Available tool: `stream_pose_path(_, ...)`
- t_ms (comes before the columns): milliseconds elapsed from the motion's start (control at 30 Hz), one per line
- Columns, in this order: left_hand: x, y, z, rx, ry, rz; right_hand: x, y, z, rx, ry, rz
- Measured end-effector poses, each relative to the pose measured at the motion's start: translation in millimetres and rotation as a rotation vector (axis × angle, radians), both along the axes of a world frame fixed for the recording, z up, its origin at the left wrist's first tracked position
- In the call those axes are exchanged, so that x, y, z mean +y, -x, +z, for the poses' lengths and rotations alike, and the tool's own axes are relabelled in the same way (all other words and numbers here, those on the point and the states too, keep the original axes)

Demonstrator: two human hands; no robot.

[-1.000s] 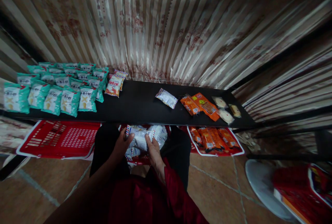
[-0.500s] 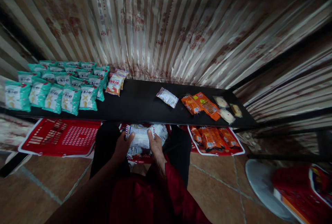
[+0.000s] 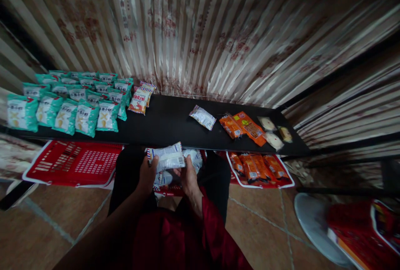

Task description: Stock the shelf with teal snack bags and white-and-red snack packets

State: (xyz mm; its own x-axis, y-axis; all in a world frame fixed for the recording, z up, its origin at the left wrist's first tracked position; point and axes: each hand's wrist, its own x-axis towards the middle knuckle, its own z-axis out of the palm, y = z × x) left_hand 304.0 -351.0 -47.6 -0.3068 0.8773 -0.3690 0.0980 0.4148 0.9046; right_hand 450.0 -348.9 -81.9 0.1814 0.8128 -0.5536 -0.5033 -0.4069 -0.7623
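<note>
My left hand (image 3: 148,174) is closed on the left end of a white snack bag (image 3: 168,157) with a striped edge, its printed back facing up. The bag tilts, right end higher, just off the bench's near edge. At its right end my right hand (image 3: 189,180) is open, thumb upright beside the bag and fingertips just below it; any contact there is unclear. Under both hands, more white bags (image 3: 164,178) lie in a red basket between my knees. A similar white bag (image 3: 203,117) lies on the black bench (image 3: 168,116).
Rows of teal snack bags (image 3: 108,116) stand at left, beside orange-and-white bags (image 3: 139,100). Orange packets (image 3: 248,128) and small clear-wrapped pieces (image 3: 273,140) lie at right. A red basket (image 3: 96,163) is below left; another basket (image 3: 265,184) with orange packets is below right.
The held bag has risen slightly, its right end tilting up. My right thumb has come off the bag's face to its side. The view has shifted slightly.
</note>
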Motion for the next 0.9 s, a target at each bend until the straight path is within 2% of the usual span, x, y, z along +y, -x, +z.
stream_pose_path(133, 0, -2, -3.7, 0.028, -0.007, 0.054, -6, 10, 3.8, 0.132, -0.057, -0.011)
stream_pose_path(467, -8, -5, -2.8, -0.073, 0.005, 0.053, -3, 30, 15.5, 0.065, 0.002, -0.006)
stream_pose_path(633, -8, -2, -19.0, -0.048, -0.001, 0.037, -3, 25, 12.8, -0.032, 0.040, 0.012)
stream_pose_path(767, -7, -1, -35.3, 0.014, -0.133, 0.077, -4, 21, 7.0, -0.082, 0.049, 0.011)
stream_pose_path(900, -10, -1, -41.6, 0.314, -0.353, 0.019, -3, 20, 5.5, -0.103, 0.063, -0.001)
